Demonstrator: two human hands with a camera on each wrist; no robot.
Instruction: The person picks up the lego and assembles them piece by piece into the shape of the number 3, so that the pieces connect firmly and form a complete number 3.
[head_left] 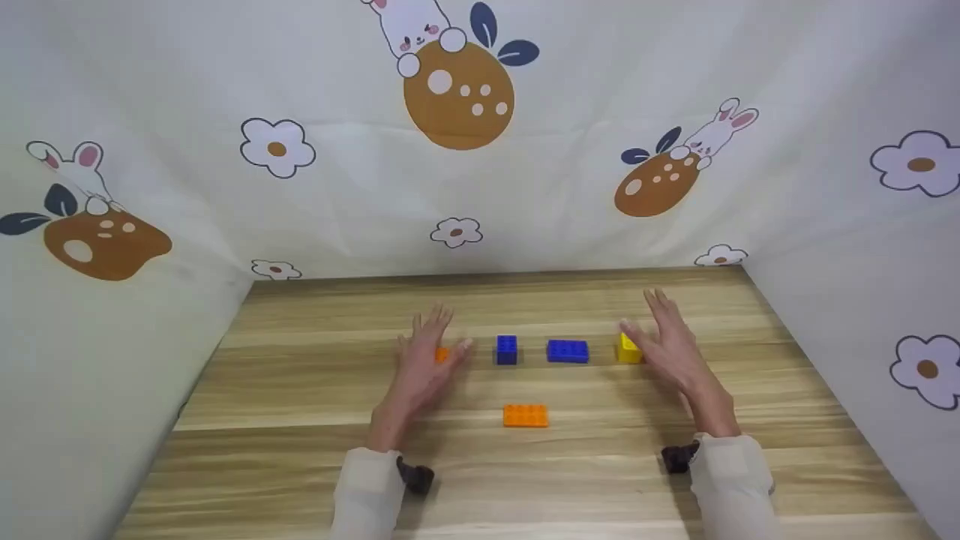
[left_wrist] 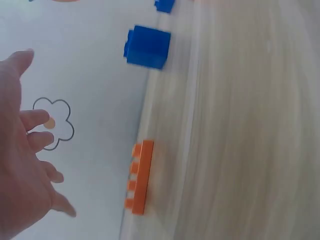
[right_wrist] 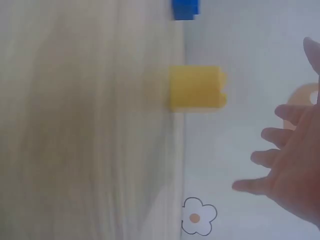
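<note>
Orange brick [head_left: 442, 355] is peeking past the left hand [head_left: 418, 371], which is hovering, fingers spread, gripping nothing. At that brick's three o'clock a blue block [head_left: 507, 350] is standing; towards the block's six, an orange slab [head_left: 526, 416] is lying. Three o'clock again, a flat blue brick [head_left: 568, 351], then a yellow block [head_left: 628, 351] are resting on the counter [head_left: 585, 480], the right hand [head_left: 675, 349] hovering alongside, spread, empty.

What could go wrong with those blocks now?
In the head view, the left hand partly covers the back orange block, so it might get nudged if the hand comes down carelessly. The right hand is open close to the yellow block, and might knock it sideways.
</note>
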